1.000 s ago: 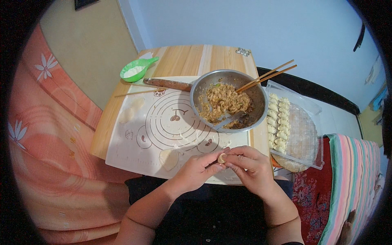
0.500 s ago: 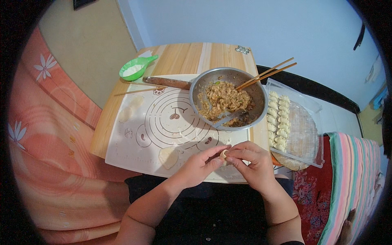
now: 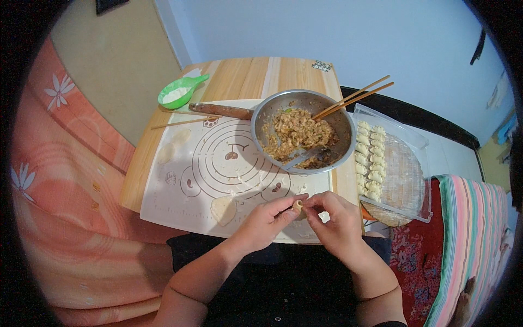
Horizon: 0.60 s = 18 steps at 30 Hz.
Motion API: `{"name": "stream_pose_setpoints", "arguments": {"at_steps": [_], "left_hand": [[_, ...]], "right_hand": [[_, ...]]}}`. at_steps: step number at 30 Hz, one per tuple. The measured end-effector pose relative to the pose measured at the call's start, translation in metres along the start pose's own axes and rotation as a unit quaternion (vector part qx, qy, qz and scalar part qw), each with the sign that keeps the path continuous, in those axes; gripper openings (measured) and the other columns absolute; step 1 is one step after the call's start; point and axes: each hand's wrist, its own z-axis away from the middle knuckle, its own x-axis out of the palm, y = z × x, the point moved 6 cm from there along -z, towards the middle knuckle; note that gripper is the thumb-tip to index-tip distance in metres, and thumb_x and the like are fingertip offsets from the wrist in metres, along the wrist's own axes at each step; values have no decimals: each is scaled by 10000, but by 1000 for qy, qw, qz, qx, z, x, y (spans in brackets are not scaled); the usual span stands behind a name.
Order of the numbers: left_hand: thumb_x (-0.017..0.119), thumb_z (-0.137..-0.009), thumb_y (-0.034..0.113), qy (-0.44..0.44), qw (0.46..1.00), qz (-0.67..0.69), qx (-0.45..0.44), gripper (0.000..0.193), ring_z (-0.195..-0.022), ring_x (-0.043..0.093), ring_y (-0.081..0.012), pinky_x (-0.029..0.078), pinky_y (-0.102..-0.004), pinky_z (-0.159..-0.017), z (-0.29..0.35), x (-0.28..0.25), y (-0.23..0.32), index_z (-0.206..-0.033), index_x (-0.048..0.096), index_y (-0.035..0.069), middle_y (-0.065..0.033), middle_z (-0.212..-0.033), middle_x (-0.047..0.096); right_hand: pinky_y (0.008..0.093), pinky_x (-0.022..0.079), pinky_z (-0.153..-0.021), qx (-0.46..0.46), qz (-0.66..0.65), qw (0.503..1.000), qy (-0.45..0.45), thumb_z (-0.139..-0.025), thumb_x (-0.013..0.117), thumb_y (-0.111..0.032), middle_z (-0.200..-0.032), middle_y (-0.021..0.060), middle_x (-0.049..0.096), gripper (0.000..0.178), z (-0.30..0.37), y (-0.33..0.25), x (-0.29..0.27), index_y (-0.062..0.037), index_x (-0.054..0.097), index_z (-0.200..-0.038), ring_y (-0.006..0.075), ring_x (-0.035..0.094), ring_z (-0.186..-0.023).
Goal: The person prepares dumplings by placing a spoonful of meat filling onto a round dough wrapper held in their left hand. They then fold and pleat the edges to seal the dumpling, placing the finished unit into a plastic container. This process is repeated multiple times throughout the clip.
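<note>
Right hand (image 3: pixel 336 220) bunches closer round the dumpling (image 3: pixel 298 205) than a second ago

Both hands work low in the frame, just right of centre, with the dumpling between their fingertips above the near edge of the mat (image 3: pixel 163 213). Left hand (image 3: pixel 266 222) has thumb and fingers nearly together, steadying it; the right pinches its curled edge (how firmly, I cannot tell). I judge the step to be sealing or shaping the folded dough. The next move seems to call for small, even presses that keep the filling inside.

One loose wrapper (image 3: pixel 223 210) lies on the mat left of the hands; more pale rounds lie toward its upper left. Beyond are a metal bowl (image 3: pixel 342 129) of filling (image 3: pixel 298 129), a rolling pin (image 3: pixel 222 111) and a green scoop (image 3: pixel 200 79) of flour, all on the wooden tabletop (image 3: pixel 246 73). At the right, a clear box (image 3: pixel 428 192) holds two rows of finished dumplings (image 3: pixel 376 163). An orange curtain (image 3: pixel 81 212) hangs at the left; a pale blue wall (image 3: pixel 305 32) rises behind.
</note>
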Motion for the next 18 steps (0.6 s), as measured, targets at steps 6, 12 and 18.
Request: {"name": "stream_pose_setpoints", "arguments": {"at_steps": [6, 12, 18], "left_hand": [[492, -952, 180, 21, 999, -14, -19, 350, -922, 520, -71, 430, -246, -842, 2, -4, -4, -1270, 507, 35, -35, -1045, 614], [478, -954, 175, 25, 1000, -18, 1, 300, -849, 518, -82, 440, -256, -775, 3, -3, 1, -1206, 533, 22, -36, -940, 618], [481, -951, 186, 5, 997, -75, 4, 251, -797, 546, -121, 447, -281, -729, 2, 0, 7, -1130, 549, 23, -88, -863, 613]], "right_hand": [[290, 535, -679, 24, 30, 999, -30, -758, 674, 28, -894, 137, 668, 241, 1, -2, 2, -16, 598, -983, 214, 675, -780], [333, 534, -631, 4, -26, 1000, 11, -806, 650, -52, -868, 132, 672, 371, 0, 9, 4, -45, 540, -1161, 270, 670, -754], [326, 539, -655, 70, -88, 993, -37, -809, 653, -57, -861, 119, 675, 311, -3, 14, 8, -42, 570, -1108, 244, 678, -784]]}}
